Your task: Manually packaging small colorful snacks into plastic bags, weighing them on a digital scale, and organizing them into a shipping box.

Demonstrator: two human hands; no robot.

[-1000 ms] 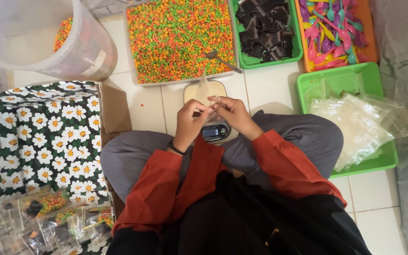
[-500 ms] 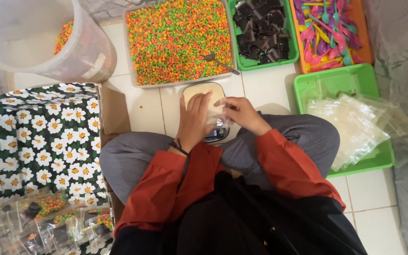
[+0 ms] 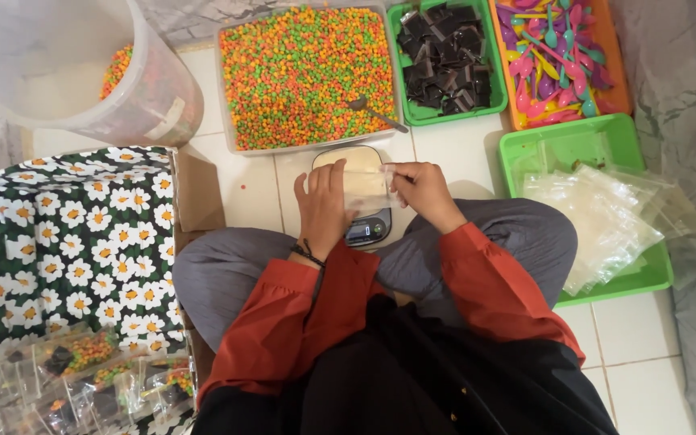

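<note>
Seemingly empty clear plastic pouch (image 3: 366,187) (flat, over scale (image 3: 362,193)), pinched between left hand (image 3: 324,205) and right hand (image 3: 422,192).

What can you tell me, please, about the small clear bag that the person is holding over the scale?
The small clear bag is a thin, see-through plastic pouch, roughly rectangular and apparently empty. Both hands hold it flat above the kitchen scale: the left hand covers its left edge, the right hand pinches its right edge with the fingers. The scale's pale platform shows through it. Whether it touches the platform cannot be told.
</note>
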